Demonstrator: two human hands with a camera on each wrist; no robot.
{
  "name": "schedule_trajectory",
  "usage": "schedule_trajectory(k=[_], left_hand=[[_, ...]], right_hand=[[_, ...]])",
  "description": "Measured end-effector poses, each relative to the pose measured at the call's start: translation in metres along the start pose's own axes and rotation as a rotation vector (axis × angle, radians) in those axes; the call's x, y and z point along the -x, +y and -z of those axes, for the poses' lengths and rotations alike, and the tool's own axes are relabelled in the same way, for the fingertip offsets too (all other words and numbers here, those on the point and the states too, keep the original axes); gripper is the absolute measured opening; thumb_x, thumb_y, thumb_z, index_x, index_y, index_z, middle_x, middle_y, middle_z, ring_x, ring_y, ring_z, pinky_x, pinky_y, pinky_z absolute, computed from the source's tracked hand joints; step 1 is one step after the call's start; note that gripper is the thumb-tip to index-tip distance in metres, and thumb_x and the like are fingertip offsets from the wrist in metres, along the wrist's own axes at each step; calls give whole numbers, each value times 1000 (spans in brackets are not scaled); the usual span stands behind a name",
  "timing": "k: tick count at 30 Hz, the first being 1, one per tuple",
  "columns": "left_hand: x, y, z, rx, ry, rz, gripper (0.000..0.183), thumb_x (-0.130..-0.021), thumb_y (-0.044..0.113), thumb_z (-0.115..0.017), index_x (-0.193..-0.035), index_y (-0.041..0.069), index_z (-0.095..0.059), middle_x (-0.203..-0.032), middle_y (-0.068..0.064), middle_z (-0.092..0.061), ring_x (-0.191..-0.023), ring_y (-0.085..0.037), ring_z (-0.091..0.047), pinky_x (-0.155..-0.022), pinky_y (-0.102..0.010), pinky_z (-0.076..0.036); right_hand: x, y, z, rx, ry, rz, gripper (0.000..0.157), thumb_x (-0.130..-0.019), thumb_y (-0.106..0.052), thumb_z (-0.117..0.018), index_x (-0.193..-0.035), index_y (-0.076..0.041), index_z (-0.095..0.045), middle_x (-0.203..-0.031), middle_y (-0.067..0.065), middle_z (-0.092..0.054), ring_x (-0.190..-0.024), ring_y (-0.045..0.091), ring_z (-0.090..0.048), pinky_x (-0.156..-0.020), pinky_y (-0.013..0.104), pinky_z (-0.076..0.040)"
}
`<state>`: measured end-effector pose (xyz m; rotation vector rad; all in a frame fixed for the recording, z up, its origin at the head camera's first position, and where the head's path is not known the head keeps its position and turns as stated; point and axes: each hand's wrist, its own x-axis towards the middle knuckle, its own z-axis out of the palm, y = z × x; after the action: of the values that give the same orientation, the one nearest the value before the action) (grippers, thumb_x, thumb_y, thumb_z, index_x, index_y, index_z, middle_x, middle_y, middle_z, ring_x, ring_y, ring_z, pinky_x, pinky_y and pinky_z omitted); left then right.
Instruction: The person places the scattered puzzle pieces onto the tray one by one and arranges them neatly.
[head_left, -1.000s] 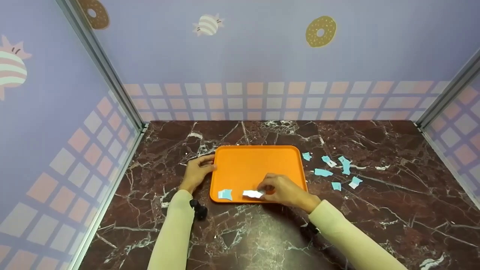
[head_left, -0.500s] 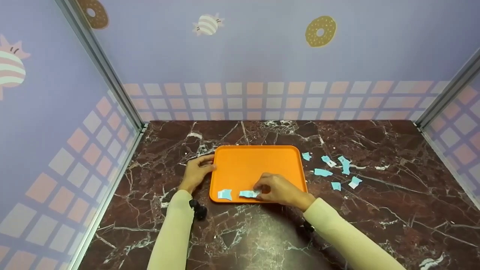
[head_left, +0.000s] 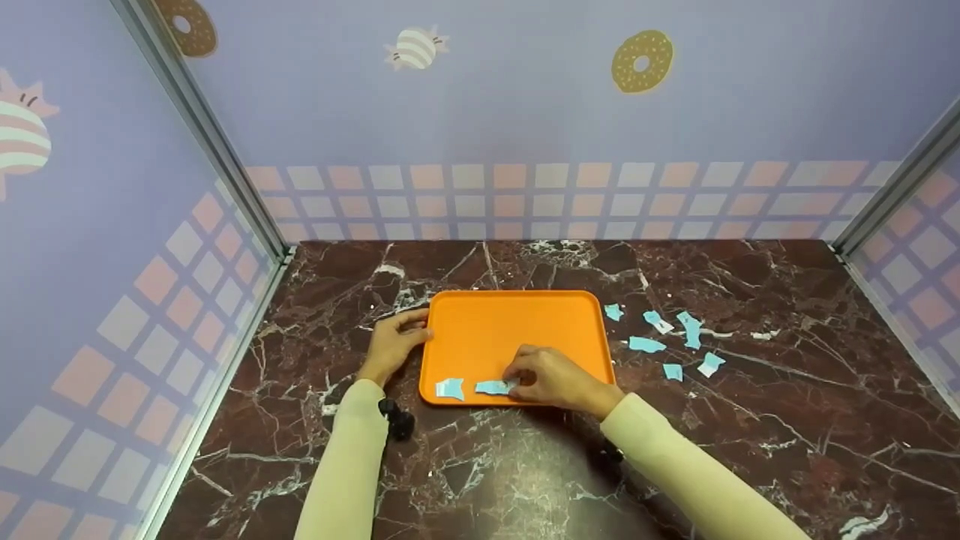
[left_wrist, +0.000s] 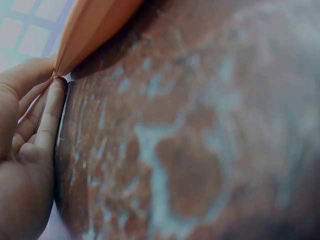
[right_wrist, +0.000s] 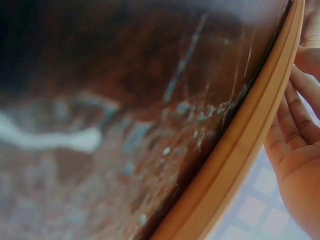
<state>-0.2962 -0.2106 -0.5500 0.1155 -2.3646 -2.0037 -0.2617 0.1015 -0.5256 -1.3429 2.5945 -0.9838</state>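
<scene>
An orange tray (head_left: 517,319) lies on the dark marbled table. My left hand (head_left: 391,346) holds its left rim, with thumb and fingertips meeting at the tray edge (left_wrist: 97,32) in the left wrist view. Over the tray's front part, my right hand (head_left: 553,379) pinches the right end of a torn blue paper piece (head_left: 490,388), whose end is hidden by the fingertips. To its left, a blue and white torn paper piece (head_left: 450,388) lies flat in the tray's front left corner. In the right wrist view the right hand (right_wrist: 300,145) shows behind the tray's front edge.
Several torn blue and white paper pieces lie right of the tray, including a long one (head_left: 646,345), a branching one (head_left: 691,330) and a small square one (head_left: 673,372). A patterned wall (head_left: 510,199) stands behind the table, with side panels left and right.
My right hand has moved slightly left along the tray's front with the paper piece, bringing it nearer the corner piece. The piece's visible face has turned from bright white to blue. My left hand stays put.
</scene>
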Motion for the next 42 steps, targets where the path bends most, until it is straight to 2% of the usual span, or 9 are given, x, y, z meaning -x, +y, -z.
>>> schedule_trajectory(k=[22,31,42], left_hand=[[0,-1,2,-7,-17,-6,43,-94,-3,-77,-136,-4,-70,-128,-25,-70,-120,-35,-68,-88,-21,-58],[-2,0,2,-17,-9,-6,43,-93,-2,-79,-135,-2,-71,-126,-21,-72,-118,-31,-69,-90,-25,-58],[0,-2,1,3,-8,-12,42,-94,-2,-78,-134,-5,-71,-127,-27,-70,-120,-36,-68,-88,-20,-57]], right_hand=[[-3,-1,-4,-34,-10,-25,18,-89,-8,-85,-106,-3,-81,-99,7,-66,-86,21,-67,-78,32,-60],[-7,-3,-4,-26,-9,-31,19,-89,-9,-86,-106,-3,-81,-98,8,-67,-86,21,-66,-79,31,-59],[2,2,1,-60,11,-62,20,-92,-13,-85,-110,-4,-81,-103,5,-70,-91,20,-67,-83,34,-60]])
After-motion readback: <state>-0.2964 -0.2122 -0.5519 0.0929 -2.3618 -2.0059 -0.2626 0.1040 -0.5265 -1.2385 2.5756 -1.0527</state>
